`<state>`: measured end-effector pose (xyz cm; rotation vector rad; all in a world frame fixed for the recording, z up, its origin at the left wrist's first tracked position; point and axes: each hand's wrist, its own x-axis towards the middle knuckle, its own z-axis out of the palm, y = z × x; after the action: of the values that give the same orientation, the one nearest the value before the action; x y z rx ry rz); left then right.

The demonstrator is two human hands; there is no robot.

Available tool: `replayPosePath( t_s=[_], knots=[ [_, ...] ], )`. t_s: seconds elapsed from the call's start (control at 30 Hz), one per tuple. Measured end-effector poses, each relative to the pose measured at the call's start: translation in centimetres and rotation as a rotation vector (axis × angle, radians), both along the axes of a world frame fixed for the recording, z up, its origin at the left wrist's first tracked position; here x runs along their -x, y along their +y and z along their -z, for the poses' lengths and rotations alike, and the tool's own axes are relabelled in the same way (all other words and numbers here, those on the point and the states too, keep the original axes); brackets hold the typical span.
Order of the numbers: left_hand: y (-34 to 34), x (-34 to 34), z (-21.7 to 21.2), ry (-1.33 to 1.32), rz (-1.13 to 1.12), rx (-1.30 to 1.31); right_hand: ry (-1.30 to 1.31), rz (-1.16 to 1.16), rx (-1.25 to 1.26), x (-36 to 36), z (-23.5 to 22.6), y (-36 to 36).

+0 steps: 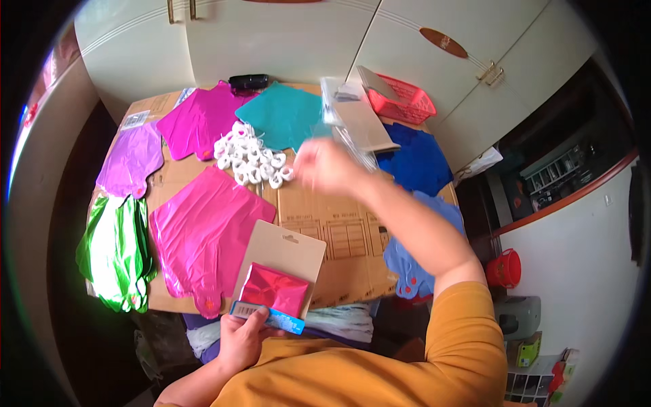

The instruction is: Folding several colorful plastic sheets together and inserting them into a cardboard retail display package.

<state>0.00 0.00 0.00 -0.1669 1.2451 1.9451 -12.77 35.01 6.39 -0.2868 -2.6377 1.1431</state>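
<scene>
My left hand (243, 338) grips the near end of a grey backing card (288, 249) at the table's front edge. A folded red foil balloon (274, 289) and a blue label strip (271, 317) lie on that card. My right hand (324, 166) is stretched out over the middle of the table, blurred, beside a heap of white plastic rings (249, 158). It seems to pinch a clear plastic bag (352, 146); the blur hides the grip.
Flat foil balloons cover a cardboard-topped table (339, 230): pink (203, 234), magenta (200, 119), purple (132, 159), teal (281, 115), green (115, 251), blue (417, 163). A red basket (403, 100) stands at the back. White cabinets lie behind, a red bucket (505, 268) on the floor right.
</scene>
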Motion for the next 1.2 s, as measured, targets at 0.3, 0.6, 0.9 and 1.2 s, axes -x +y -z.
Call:
replayPosePath(
  t_s=[0.3, 0.6, 0.9, 1.2],
  knots=[
    [2.8, 4.9, -0.9, 0.080, 0.005, -0.056, -0.134, 0.597, -0.502, 16.1, 5.5, 20.6],
    [1.8, 6.3, -1.0, 0.111, -0.069, -0.071, -0.278, -0.167, -0.573, -1.8, -2.5, 9.4],
    [0.8, 3.4, -1.1, 0.162, -0.003, -0.100, 0.074, -0.412, -1.109, -9.7, 2.6, 6.4],
    [-0.7, 0.4, 0.0, 0.102, 0.003, -0.173, 0.030, -0.190, -0.328, -10.6, 5.2, 10.2]
  ],
)
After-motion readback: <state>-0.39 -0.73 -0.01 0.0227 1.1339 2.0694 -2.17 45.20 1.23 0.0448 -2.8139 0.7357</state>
